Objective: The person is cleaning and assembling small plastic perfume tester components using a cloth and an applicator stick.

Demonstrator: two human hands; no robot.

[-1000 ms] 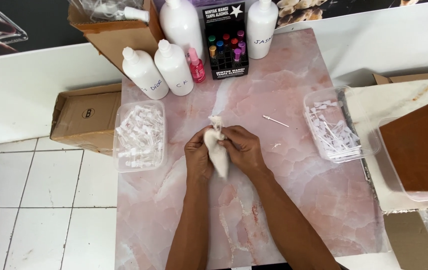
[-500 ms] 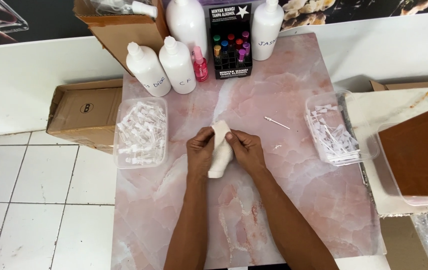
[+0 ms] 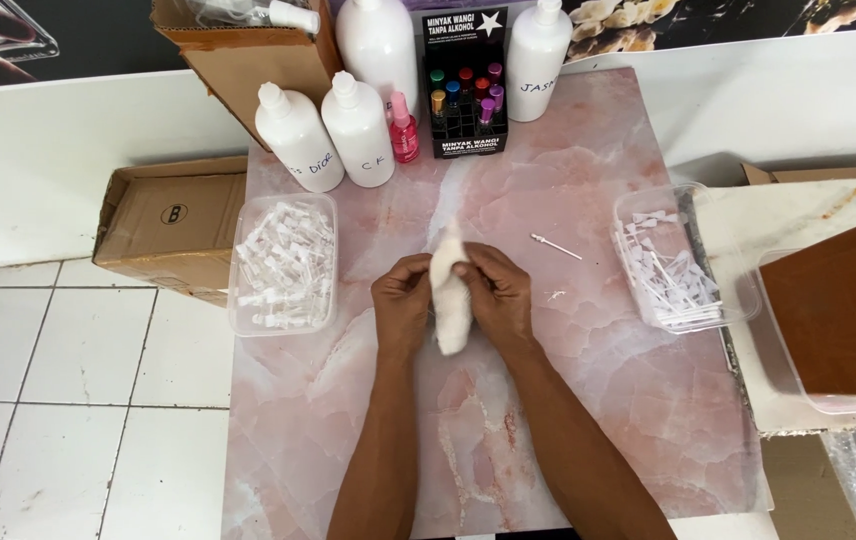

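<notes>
compared with a second ago the white cloth sits a bit lower and more upright between the hands, so it looks like it's being worked or rolled rather than put down. left hand and right hand are both pinching it from either side, fingers curled in, just above the middle of the pink marble counter. the tub of small clear pieces on the left, the other tub on the right and the little stick haven't budged. white bottles at the back, same spot.
</notes>
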